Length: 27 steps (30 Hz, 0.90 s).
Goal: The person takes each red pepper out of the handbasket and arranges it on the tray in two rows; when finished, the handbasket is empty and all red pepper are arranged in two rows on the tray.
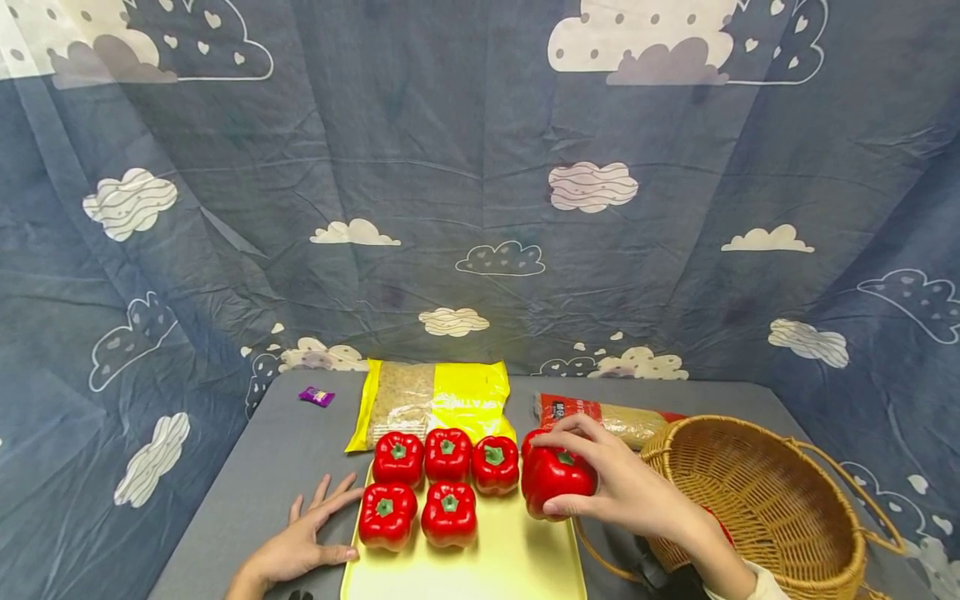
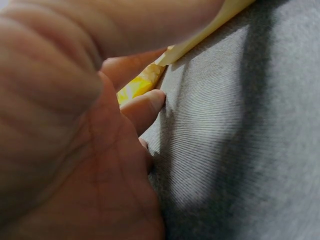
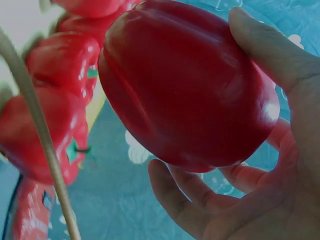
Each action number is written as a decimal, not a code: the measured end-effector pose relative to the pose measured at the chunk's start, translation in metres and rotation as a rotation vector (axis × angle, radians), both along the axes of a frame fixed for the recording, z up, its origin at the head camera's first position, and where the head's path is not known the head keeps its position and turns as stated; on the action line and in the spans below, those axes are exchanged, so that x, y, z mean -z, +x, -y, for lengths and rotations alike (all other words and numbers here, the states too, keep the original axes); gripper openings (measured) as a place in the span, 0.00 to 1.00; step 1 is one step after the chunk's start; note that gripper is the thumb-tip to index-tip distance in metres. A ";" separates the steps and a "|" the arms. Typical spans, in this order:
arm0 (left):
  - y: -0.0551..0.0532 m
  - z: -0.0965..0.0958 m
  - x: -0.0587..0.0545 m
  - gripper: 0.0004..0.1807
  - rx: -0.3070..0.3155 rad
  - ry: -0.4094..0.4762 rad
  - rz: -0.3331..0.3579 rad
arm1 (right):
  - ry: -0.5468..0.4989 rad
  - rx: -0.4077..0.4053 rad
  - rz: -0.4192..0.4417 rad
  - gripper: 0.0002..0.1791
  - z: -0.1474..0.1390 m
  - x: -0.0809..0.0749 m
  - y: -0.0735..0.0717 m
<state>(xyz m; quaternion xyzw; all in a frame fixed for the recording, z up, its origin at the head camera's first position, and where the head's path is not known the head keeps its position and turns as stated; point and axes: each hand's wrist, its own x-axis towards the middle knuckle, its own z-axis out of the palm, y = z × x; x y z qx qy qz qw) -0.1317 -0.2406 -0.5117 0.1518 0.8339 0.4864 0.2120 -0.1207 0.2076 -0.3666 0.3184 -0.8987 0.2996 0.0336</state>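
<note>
My right hand (image 1: 611,483) grips a glossy red bell pepper (image 1: 555,487) over the right side of a pale yellow tray (image 1: 517,562). In the right wrist view, the thumb lies along one side of this pepper (image 3: 185,85) and the fingers curl round the other. Part of another red pepper (image 1: 531,437) shows behind it. Several more red peppers with green stems stand on the tray in two rows, among them a front-row pepper (image 1: 449,514). At the tray's left edge my left hand (image 1: 300,537) rests with spread fingers, its thumb against the rim.
A brown wicker basket (image 1: 750,475) stands at the right, partly behind my right forearm, with a bit of red showing inside. Behind the tray lie a yellow bag (image 1: 468,396) and a red-and-clear packet (image 1: 626,421). A small purple wrapper (image 1: 317,397) lies at the back left.
</note>
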 end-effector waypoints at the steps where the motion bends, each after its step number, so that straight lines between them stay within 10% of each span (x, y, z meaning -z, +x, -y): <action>1: 0.000 0.000 0.001 0.43 -0.002 -0.001 0.003 | -0.004 -0.001 0.004 0.34 0.002 0.002 0.001; 27: -0.001 0.000 0.000 0.44 -0.008 -0.024 0.013 | 0.080 0.073 -0.022 0.33 0.043 0.030 0.014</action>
